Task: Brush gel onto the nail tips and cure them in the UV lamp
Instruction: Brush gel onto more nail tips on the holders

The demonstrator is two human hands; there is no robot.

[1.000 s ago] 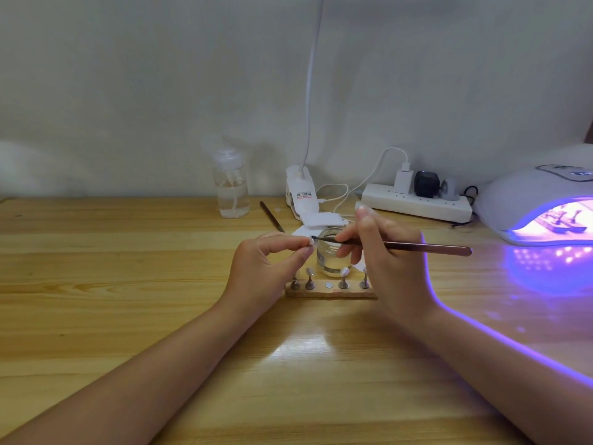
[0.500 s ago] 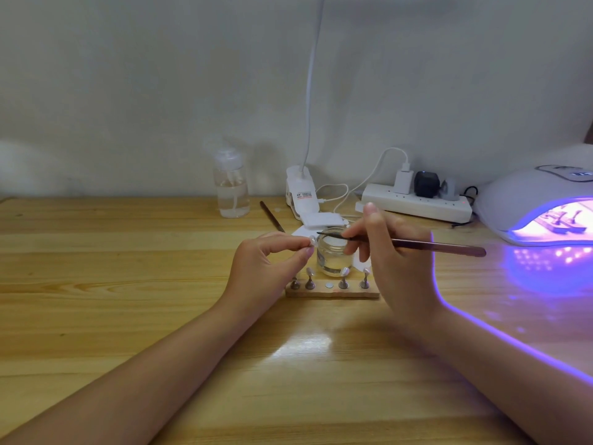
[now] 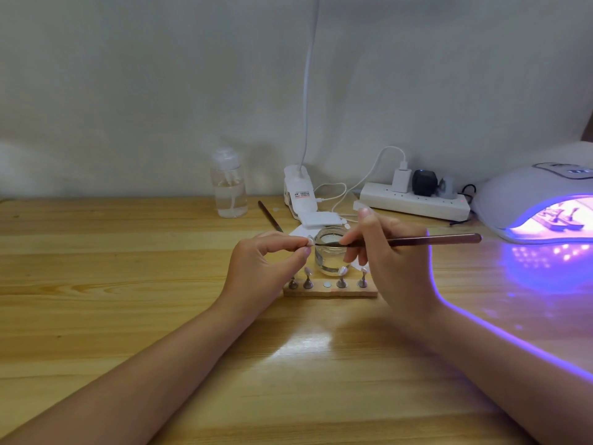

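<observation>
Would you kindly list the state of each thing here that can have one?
UV lamp: on, glowing violet.
Glass jar: open, no lid.
Wooden stand: four pegs seated, middle slot vacant.
Left hand: pinches a nail tip.
Right hand: grips the brush, bristles at the tip.
Power strip: plugs inserted.

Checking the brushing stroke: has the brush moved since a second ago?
Yes. The brush in the right hand slid right: its rear end now reaches nearer the UV lamp, and its tip sits over the glass jar.
</observation>
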